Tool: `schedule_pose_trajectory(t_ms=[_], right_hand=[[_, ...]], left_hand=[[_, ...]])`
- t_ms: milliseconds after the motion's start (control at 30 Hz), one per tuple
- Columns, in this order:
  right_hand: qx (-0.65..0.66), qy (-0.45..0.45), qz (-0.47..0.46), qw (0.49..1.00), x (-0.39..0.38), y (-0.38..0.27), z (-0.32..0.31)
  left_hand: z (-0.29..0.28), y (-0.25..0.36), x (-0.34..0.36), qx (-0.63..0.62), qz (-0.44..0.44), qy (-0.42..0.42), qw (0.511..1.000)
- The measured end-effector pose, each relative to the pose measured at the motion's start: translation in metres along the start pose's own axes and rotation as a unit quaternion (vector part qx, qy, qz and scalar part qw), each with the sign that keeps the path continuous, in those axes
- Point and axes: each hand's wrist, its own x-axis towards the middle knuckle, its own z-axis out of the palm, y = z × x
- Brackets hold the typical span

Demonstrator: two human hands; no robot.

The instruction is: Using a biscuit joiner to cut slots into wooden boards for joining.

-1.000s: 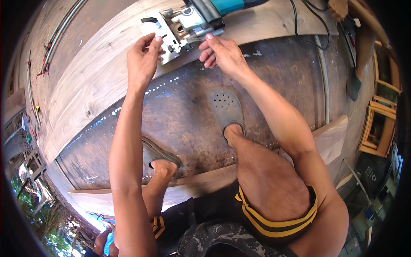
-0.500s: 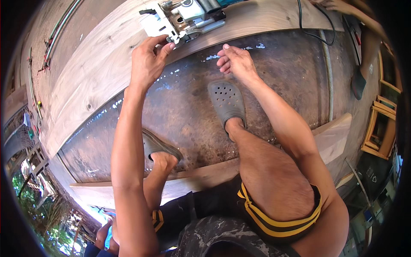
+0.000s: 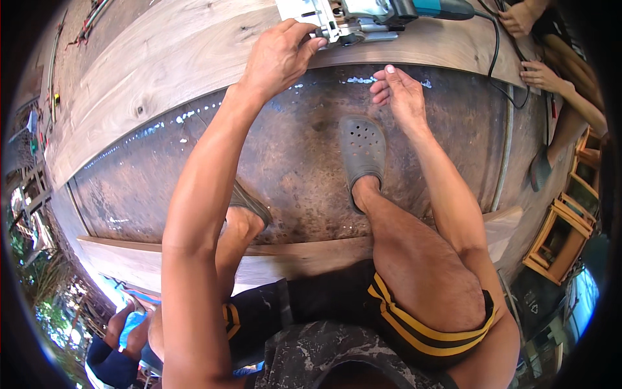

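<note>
My left hand (image 3: 280, 55) has its fingers closed on a small dark knob at the front of a power tool (image 3: 334, 23) with a silver metal base and teal-and-black body, lying on a pale wooden board (image 3: 136, 71). My right hand (image 3: 402, 94) hangs below the tool, empty, fingers loosely bent and apart, over the rusty metal surface (image 3: 298, 149). A black cord (image 3: 494, 45) runs from the tool's back end toward the right.
A co-worker's hands (image 3: 538, 74) rest at the board's right end. My grey clogs (image 3: 363, 152) stand on the metal surface, with a second board (image 3: 123, 253) behind them. Long clamps (image 3: 91, 19) lie upper left; wooden frames (image 3: 554, 243) sit at right, another person (image 3: 113, 343) lower left.
My left hand has moved up and right onto the tool's knob. The tool and my right hand sit farther right in view. More of the co-worker's hands now shows at the upper right.
</note>
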Motion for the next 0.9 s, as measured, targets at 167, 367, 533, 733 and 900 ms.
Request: schedule_pose_trajectory(t_ms=[167, 367, 533, 733, 900], right_hand=[[-0.008, -0.008, 0.001, 1.0, 0.001, -0.002, 0.003], [-0.055, -0.006, -0.05, 0.997, 0.003, -0.024, 0.007], [-0.05, -0.028, -0.05, 0.997, 0.004, -0.025, 0.014], [-0.094, -0.02, -0.085, 0.992, 0.008, -0.029, 0.011], [-0.113, -0.027, -0.076, 0.99, -0.001, -0.037, 0.009]], left_hand=[[-0.003, -0.007, 0.003, 0.009, -0.001, -0.041, 0.999], [0.001, -0.009, 0.006, 0.096, 0.008, -0.107, 0.99], [-0.007, -0.022, 0.016, 0.109, 0.016, -0.192, 0.975], [-0.028, -0.017, 0.038, 0.083, 0.011, -0.275, 0.958], [-0.04, 0.0, 0.06, 0.073, -0.055, -0.379, 0.921]])
